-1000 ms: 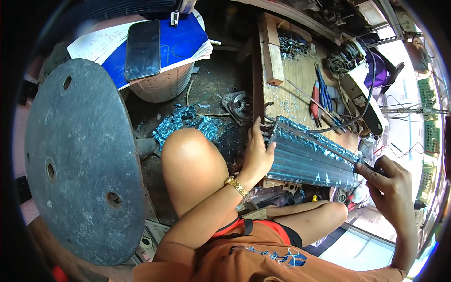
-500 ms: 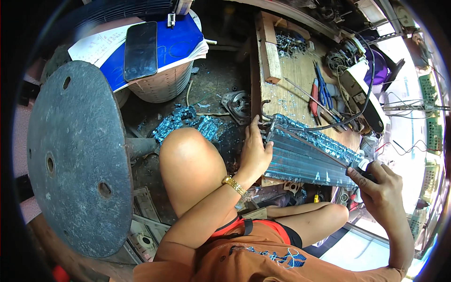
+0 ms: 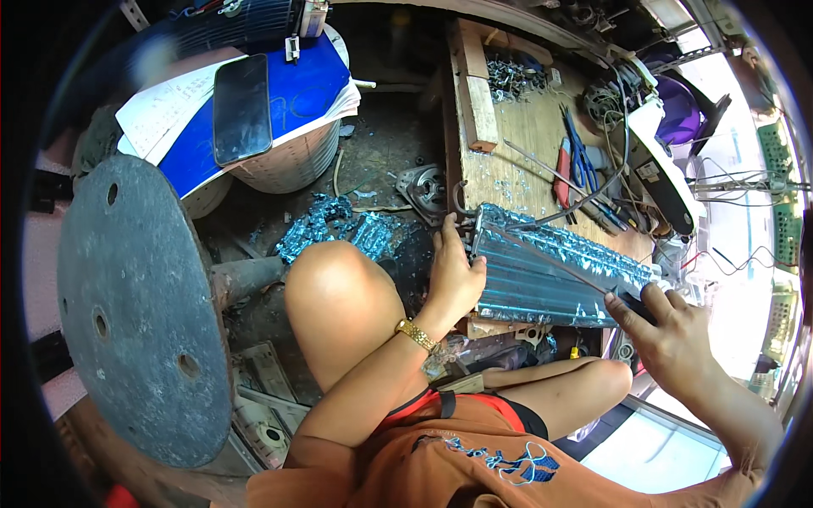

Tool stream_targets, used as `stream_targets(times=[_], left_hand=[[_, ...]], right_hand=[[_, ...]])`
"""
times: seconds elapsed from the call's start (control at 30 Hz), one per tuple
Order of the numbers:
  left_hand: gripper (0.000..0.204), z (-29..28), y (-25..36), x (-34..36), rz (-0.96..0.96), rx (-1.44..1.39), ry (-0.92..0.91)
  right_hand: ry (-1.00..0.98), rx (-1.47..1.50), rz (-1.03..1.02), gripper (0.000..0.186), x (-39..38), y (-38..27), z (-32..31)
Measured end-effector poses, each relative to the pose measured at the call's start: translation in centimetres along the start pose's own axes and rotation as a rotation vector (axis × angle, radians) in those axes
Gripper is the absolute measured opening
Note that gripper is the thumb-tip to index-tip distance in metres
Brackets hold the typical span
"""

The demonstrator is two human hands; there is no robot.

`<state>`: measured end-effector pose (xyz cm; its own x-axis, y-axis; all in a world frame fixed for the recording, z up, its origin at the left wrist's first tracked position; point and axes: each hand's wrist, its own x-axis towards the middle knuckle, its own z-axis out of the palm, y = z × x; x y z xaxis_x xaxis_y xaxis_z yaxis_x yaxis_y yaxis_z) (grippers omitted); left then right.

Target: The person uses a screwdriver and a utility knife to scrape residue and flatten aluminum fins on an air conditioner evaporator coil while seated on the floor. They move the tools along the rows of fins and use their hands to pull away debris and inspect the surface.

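A long finned coil (image 3: pixel 529 284) with bluish metal fins lies across the edge of the wooden bench, its upper side torn and shredded. My left hand (image 3: pixel 457 273) grips its left end, thumb on the near side and fingers behind. In my right hand (image 3: pixel 673 339) is the dark handle of what looks like a long screwdriver (image 3: pixel 559 266). Its thin shaft slants up and left over the coil, the tip reaching the coil's left end near my left hand. Bits of torn blue fin (image 3: pixel 373 235) lie on the floor beyond my knee.
Blue-handled pliers (image 3: pixel 583 165) and a red-handled tool (image 3: pixel 562 173) rest on the wooden bench (image 3: pixel 525 127). A round grey metal disc (image 3: pixel 144 313) stands at left. A phone (image 3: pixel 242 110) lies on papers over a drum. A black cable (image 3: pixel 622 161) loops above the coil.
My right hand has moved left along the coil, bringing the screwdriver's handle closer to the middle. My left hand keeps its hold on the coil's end. The whole view has shifted slightly.
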<state>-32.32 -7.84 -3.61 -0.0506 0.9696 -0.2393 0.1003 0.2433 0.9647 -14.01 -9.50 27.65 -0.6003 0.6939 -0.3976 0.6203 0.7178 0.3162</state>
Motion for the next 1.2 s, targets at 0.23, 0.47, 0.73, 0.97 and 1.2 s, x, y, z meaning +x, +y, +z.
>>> stream_targets(times=[0.23,0.47,0.73,0.97,1.2], left_hand=[[0.09,1.4,-0.9,-0.2,0.021,-0.019,0.046],[0.083,1.5,-3.6,0.7,0.153,-0.14,0.111],[0.093,0.2,-0.3,-1.7,0.213,0.176,0.205],[0.059,1.9,7.4,-5.2,0.596,0.925,-0.26],[0.103,6.5,5.1,0.1,0.884,0.94,-0.363]], right_hand=[[0.111,0.983,0.369,0.053,-4.7,-2.9,10.2],[0.119,0.598,0.28,0.056,-4.2,-0.5,6.6],[0.206,0.327,0.147,0.052,-5.2,-0.4,4.8],[0.244,0.228,0.112,0.051,-4.9,0.7,3.5],[0.206,0.2,0.057,0.05,-3.3,0.8,3.2]])
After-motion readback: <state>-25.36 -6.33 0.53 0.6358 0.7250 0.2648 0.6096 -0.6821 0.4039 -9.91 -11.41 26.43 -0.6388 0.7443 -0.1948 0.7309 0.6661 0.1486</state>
